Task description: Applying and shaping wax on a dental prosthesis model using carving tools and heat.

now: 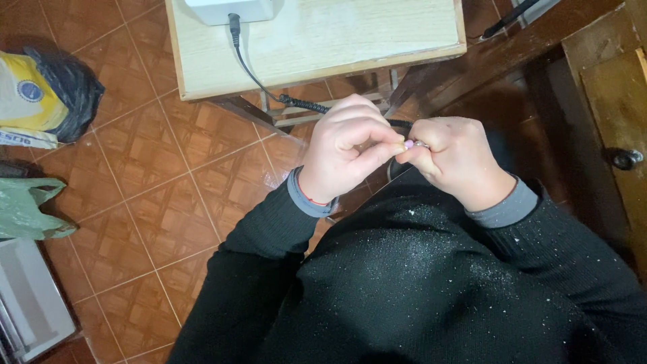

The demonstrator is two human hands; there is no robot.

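Small piece: a tiny pinkish-purple thing pinched where the two hands meet, above the person's lap — too small to tell what it is.
Left hand: fingers curled, thumb and fingertips closed on the small piece.
Right hand: clenched against the left, gripping a slim metal-tipped tool that touches the piece.
Cord: black, partly coiled — runs from the white box on the wooden table toward the hands.
Sweater: black, flecked with white dust.
Floor: reddish tiles, bags at the left.
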